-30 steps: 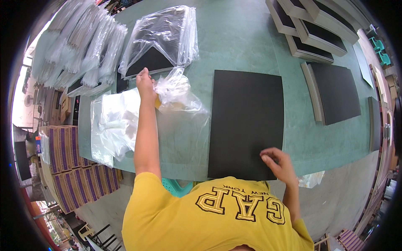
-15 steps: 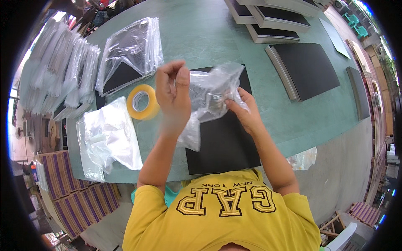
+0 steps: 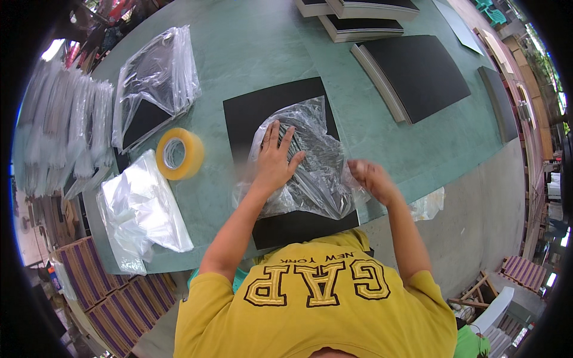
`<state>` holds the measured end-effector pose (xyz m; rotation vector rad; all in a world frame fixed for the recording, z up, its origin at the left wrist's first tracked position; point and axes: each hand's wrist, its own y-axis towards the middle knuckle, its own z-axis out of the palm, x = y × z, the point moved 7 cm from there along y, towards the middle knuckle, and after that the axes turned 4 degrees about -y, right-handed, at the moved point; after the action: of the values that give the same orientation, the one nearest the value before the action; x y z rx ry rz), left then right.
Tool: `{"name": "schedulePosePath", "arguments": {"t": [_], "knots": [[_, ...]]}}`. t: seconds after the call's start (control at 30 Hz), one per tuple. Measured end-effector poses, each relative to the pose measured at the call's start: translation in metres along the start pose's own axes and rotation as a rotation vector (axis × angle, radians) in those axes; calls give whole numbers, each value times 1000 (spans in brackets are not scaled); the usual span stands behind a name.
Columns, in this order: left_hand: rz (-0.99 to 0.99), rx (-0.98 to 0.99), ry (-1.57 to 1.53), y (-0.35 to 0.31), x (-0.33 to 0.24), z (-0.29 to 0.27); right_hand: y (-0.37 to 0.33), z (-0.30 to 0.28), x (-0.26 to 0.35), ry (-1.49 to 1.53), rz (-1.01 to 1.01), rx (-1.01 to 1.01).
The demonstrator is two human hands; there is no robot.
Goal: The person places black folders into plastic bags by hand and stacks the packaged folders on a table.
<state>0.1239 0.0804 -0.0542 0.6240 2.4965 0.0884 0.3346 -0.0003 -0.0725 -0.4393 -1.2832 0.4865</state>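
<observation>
A large black sheet or board lies on the table in front of me, its thickness hard to make out. A crumpled clear plastic bag is spread over its middle, leaving the black top and bottom ends bare. My left hand rests flat on the bag with fingers spread. At the bag's right edge, my right hand has its fingers closed on the plastic; motion blurs it a little.
On the left are a yellow tape roll, a pile of clear bags, a bagged black item and a row of stacked plastic packets. Black-covered stacks lie right and far on the green table.
The bunched bag has come down from the air and now lies spread on the black sheet. My left hand has lowered onto it; my right hand has moved nearer and to the right.
</observation>
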Motion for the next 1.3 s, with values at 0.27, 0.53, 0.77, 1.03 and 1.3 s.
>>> {"name": "schedulePosePath", "arguments": {"t": [0.27, 0.53, 0.77, 1.03, 1.3], "knots": [[22, -29, -55, 0, 1, -4, 55, 0, 32, -422, -52, -111], [-8, -94, -130, -1, 4, -13, 40, 9, 41, -493, 5, 22], [-274, 158, -824, 12, -36, -42, 25, 51, 45, -25, -48, 246], [-442, -23, -725, -16, 60, -62, 11, 61, 66, 345, -205, 295], [107, 0, -411, 4, -81, -105, -22, 102, 140, -133, -694, 140]]}}
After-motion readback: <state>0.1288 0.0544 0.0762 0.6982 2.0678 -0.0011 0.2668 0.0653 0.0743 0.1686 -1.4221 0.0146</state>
